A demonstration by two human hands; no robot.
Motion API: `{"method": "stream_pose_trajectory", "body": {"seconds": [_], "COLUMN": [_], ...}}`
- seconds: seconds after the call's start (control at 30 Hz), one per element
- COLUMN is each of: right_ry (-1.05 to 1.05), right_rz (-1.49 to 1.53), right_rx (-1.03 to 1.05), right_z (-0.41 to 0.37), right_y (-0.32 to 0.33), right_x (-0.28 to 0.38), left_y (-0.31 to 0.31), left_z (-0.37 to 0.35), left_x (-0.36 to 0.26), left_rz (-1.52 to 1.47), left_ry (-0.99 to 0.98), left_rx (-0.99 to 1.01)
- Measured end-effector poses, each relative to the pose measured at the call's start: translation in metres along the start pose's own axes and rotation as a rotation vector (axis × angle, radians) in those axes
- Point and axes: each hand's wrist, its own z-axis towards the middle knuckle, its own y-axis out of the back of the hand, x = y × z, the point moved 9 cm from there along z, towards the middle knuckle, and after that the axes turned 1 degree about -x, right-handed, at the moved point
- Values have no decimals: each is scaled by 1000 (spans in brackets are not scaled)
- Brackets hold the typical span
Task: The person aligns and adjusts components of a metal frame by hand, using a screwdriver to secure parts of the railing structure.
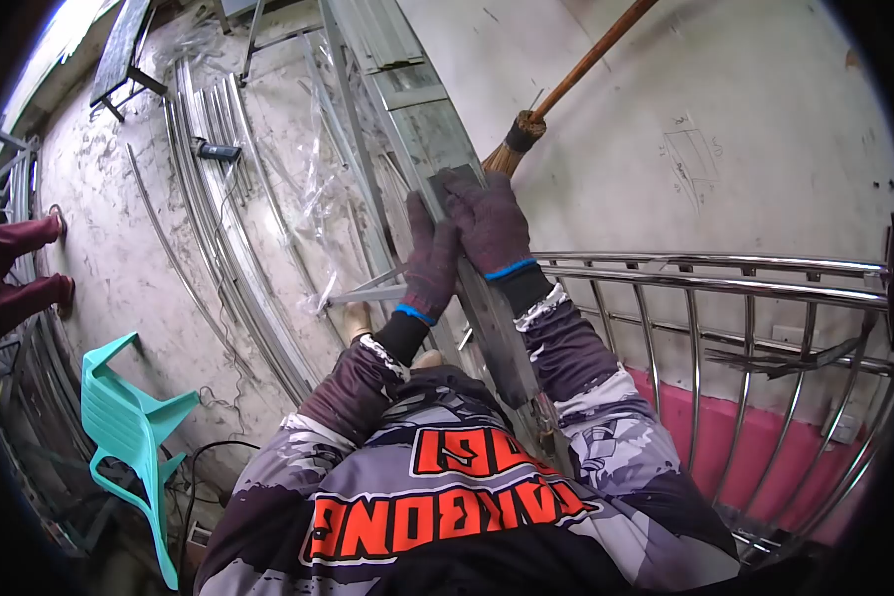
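1. Head view, the hands: the left hand (431, 263) and the right hand (489, 223) lie close beside each other, over a dark flat strip (495, 338) on the narrow bench (429, 127). The right fingers reach forward over the far dark part; the left fingers point to the far side, near the left edge. I cannot tell if either hand is grasping, because the undersides are hidden.

2. Head view, the reasons: the strip runs along the bench, from near the body toward the far end, probably so that its length is supported. Both palms are turned down, perhaps to keep it steady. The broom (512, 144) leans on the wall (606, 189), far right, maybe to be out of the way.

3. Head view, the materials: the gloves look knitted, with blue bands at the wrists. The strip seems to be metal, dull and scuffed. On the right, the railing (715, 275) has shiny round tubes. On the left floor are long thin metal lengths (253, 288) and crumpled clear plastic film (313, 189); near left, a smooth turquoise plastic chair (119, 412).
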Motion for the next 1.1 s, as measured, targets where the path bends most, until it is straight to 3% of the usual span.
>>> {"method": "stream_pose_trajectory", "body": {"seconds": [0.03,0.1,0.17,0.23,0.3,0.37,0.4,0.43,0.5,0.53,0.57,0.63,0.67,0.7,0.77,0.83,0.93,1.03,1.1], "right_ry": [46,111,123,88,22,50,98,156,196,109,12,-112,-26,67,32,251,268,329,362], "right_rz": [5,-92,17,22,-55,18,-78,-174,-48,-58,-67,-102,-73,-43,-33,-171,-304,-247,-169], "right_rx": [-57,-64,-94,-49,-51,-80,-109,-137,-122,-50,19,55,0,-56,-18,-210,-180,-130,-222], "right_z": [5,-17,-40,-30,-2,-2,-15,-26,-40,-41,-46,-13,1,6,-17,-64,-96,-51,-11], "right_y": [3,6,12,7,5,8,8,10,16,11,5,4,4,6,8,27,42,25,18], "right_x": [5,-2,-8,-4,2,3,1,1,2,-7,-16,-2,4,11,0,9,30,24,25], "left_y": [8,16,19,11,-2,-9,4,8,10,12,13,-6,-6,-5,15,28,39,32,31], "left_z": [4,9,-1,-10,-12,-13,-8,-8,-6,-7,-9,-17,-7,-9,-8,-9,-24,-30,-22], "left_x": [-16,-14,-5,-15,4,2,-15,-16,-13,-12,-5,-5,17,10,-9,-35,-88,-89,-86], "left_rz": [-3,-246,-306,-101,-202,601,131,134,80,-70,-69,610,199,203,231,233,429,488,460], "left_ry": [-3,344,330,110,142,-273,-79,-89,-82,11,17,-361,45,40,-41,-89,-276,-334,-293], "left_rx": [3,93,59,79,88,180,112,102,148,54,55,170,241,248,120,33,12,47,5]}}
